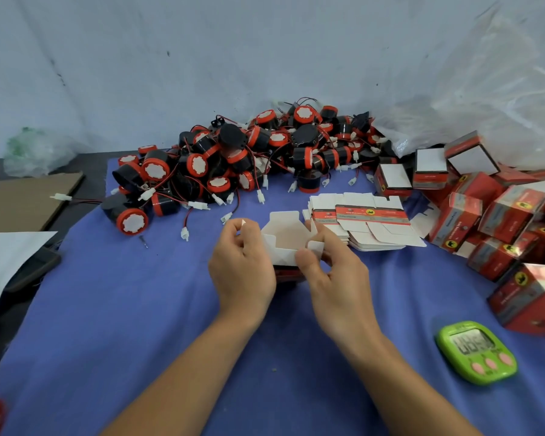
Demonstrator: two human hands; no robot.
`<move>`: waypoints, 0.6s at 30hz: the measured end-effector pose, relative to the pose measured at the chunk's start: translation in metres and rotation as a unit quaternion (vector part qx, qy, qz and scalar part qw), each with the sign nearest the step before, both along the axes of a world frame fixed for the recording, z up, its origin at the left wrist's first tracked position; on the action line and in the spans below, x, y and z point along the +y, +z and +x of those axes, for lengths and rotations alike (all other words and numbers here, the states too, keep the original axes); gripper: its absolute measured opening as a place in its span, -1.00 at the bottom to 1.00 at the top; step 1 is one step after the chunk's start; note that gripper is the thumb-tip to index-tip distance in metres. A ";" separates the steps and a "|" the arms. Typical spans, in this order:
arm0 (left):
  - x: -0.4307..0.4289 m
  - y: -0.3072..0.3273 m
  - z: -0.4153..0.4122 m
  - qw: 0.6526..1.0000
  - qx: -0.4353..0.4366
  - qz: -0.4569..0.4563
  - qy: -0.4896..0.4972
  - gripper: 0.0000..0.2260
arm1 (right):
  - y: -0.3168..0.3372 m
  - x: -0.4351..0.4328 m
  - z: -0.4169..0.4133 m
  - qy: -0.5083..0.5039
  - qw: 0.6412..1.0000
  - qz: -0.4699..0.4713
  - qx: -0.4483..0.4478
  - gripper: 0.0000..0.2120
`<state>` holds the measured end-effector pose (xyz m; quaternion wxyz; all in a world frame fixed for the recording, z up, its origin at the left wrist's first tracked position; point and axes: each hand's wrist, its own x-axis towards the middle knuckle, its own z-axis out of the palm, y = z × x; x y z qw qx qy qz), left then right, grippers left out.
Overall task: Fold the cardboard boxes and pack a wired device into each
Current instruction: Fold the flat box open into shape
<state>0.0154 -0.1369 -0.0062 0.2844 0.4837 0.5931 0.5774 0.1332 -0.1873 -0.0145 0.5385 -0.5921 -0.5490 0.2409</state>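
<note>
Nearest, to the right of the right hand, a green plastic digital timer [477,352] lay on the blue cloth [139,309]. The left hand [241,265] and the right hand [331,272] both gripped a small half-folded cardboard box [285,240], white inside and red outside, held between them. The left hand's curled fingers pinched one white flap, and the right thumb and fingers pinched another. Just beyond the right hand lay a stack of flat unfolded box blanks [368,225], with a pile of folded red boxes [501,221] farther right. Beyond both hands sat a heap of round black-and-red wired devices [233,158]
</note>
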 end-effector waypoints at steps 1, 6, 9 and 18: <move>0.000 0.000 0.001 1.000 0.003 -0.005 0.000 -0.72 | -0.001 0.000 0.000 -0.009 1.000 0.000 -0.001 -0.87; -0.002 -0.002 0.002 0.999 0.024 0.002 -0.021 -0.76 | -0.003 -0.004 -0.004 -0.057 0.998 0.009 -0.001 -0.79; 0.001 -0.009 0.005 0.999 0.042 -0.009 -0.032 -0.84 | -0.002 -0.003 0.002 -0.071 0.997 0.015 0.013 -0.51; 0.006 -0.015 0.001 0.998 0.030 -0.024 -0.040 -0.83 | -0.008 0.008 0.019 0.013 0.990 -0.129 0.064 -0.71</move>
